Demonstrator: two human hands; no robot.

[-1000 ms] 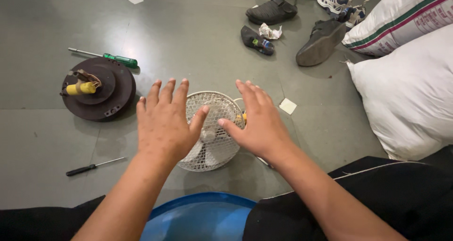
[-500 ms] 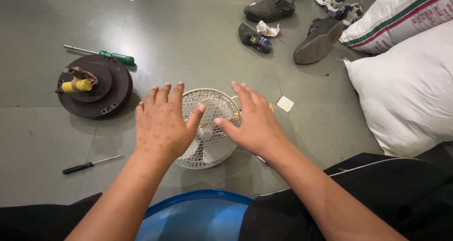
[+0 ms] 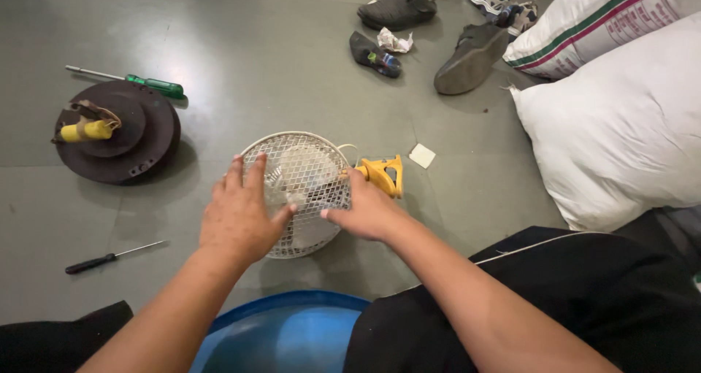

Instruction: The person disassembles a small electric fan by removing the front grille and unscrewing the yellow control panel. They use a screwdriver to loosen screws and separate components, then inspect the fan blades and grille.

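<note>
A white wire-mesh metal fan guard with yellow glossy plastic bracket lies on smooth, faintly shiny grey floor.
</note>
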